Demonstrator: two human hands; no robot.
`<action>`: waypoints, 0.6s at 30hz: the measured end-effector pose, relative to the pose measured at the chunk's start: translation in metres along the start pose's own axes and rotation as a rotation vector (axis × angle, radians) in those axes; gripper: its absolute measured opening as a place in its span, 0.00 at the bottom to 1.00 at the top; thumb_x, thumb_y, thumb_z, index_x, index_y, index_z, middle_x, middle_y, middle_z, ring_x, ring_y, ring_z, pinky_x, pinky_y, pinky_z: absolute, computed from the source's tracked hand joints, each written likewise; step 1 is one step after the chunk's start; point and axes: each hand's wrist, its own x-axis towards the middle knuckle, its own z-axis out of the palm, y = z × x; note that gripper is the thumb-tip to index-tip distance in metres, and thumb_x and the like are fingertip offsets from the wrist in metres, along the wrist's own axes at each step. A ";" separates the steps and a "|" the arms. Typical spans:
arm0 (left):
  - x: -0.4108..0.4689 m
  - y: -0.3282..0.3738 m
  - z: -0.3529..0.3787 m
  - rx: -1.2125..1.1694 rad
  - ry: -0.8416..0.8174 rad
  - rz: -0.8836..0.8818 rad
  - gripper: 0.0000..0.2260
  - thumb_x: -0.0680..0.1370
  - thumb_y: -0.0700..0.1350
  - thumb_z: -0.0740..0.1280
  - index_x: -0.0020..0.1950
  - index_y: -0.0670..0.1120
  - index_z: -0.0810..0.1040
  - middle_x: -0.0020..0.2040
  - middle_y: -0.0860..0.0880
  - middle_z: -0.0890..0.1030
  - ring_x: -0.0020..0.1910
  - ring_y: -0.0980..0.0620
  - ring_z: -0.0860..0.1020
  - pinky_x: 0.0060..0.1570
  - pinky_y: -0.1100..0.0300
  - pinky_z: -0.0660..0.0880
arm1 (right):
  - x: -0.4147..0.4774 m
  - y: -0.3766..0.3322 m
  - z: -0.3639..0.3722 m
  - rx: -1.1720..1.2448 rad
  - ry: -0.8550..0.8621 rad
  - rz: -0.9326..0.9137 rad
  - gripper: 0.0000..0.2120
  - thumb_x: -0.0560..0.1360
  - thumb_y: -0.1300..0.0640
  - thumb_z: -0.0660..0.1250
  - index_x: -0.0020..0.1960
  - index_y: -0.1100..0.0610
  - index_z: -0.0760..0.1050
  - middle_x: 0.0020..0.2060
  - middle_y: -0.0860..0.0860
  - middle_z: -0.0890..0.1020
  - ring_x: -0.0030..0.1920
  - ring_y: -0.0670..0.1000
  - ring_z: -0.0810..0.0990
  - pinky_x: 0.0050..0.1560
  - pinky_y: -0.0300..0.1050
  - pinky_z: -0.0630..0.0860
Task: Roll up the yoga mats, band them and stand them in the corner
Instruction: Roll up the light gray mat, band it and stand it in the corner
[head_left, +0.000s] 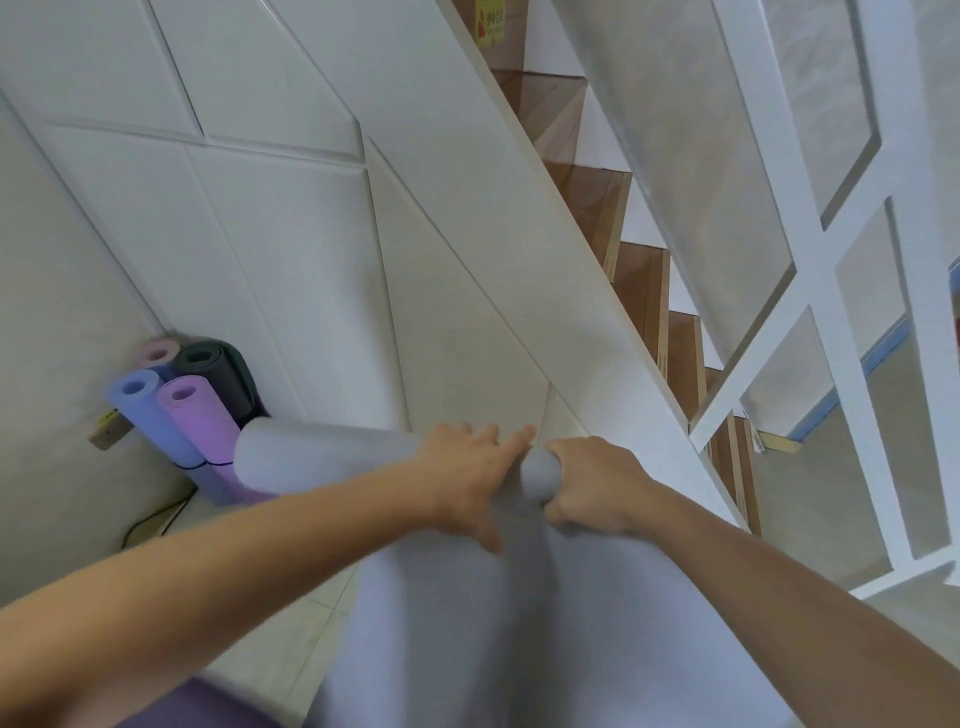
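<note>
A pale lavender-grey yoga mat (332, 457) is partly rolled. Its roll lies crosswise in front of me and its flat part (519, 623) runs back toward me. My left hand (467, 478) lies on top of the roll near its middle, fingers spread. My right hand (597, 483) is closed around the roll's right end. Several rolled mats stand upright in the left corner: blue (136, 402), purple (195, 415), pink (156, 354) and dark green (218, 371). The blue and purple ones have dark bands low on them.
A white panelled wall (291, 249) under a staircase rises ahead. Wooden steps (639, 291) and a white railing (831, 270) are to the right. A dark purple mat (208, 706) lies at the bottom left. A black cable (156, 519) runs on the tiled floor near the corner.
</note>
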 end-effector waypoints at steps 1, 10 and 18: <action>0.001 0.006 0.005 0.033 0.061 0.001 0.37 0.71 0.57 0.71 0.74 0.50 0.59 0.62 0.46 0.75 0.58 0.39 0.77 0.51 0.51 0.72 | 0.000 0.001 0.000 0.026 -0.039 0.004 0.17 0.59 0.53 0.74 0.44 0.46 0.72 0.40 0.45 0.80 0.40 0.47 0.79 0.39 0.45 0.76; 0.019 -0.025 -0.009 -0.987 -0.429 -0.099 0.18 0.65 0.35 0.75 0.54 0.38 0.81 0.47 0.39 0.85 0.41 0.45 0.83 0.36 0.61 0.79 | -0.010 0.003 0.014 -0.466 0.275 -0.145 0.33 0.70 0.45 0.72 0.71 0.48 0.64 0.57 0.49 0.77 0.55 0.55 0.76 0.45 0.47 0.69; 0.012 -0.019 -0.010 -0.340 -0.307 0.000 0.34 0.60 0.53 0.78 0.63 0.48 0.72 0.55 0.48 0.80 0.53 0.44 0.80 0.42 0.59 0.71 | -0.001 0.002 -0.002 0.035 -0.115 -0.025 0.19 0.56 0.52 0.75 0.46 0.50 0.75 0.40 0.47 0.81 0.40 0.52 0.80 0.39 0.49 0.76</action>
